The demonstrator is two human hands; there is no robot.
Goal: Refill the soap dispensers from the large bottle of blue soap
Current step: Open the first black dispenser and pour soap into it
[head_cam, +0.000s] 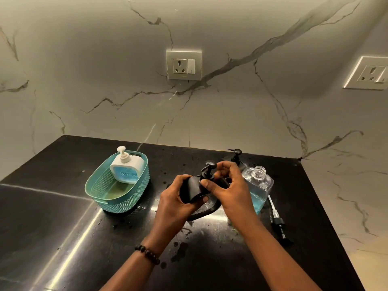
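Note:
My left hand grips the body of a black soap dispenser, held tilted above the counter. My right hand has its fingers around the dispenser's black pump head. Just right of my hands stands the large clear bottle with blue soap low inside and its neck uncapped. Its pump with a white tube lies on the counter to the right. A second black dispenser stands behind my right hand. A white dispenser holding blue soap leans in a teal basket.
The black stone counter carries wet spots and drips near my wrists. A black tray edge shows under my hands. A marble wall with two sockets rises behind; the counter's right edge runs close to the loose pump.

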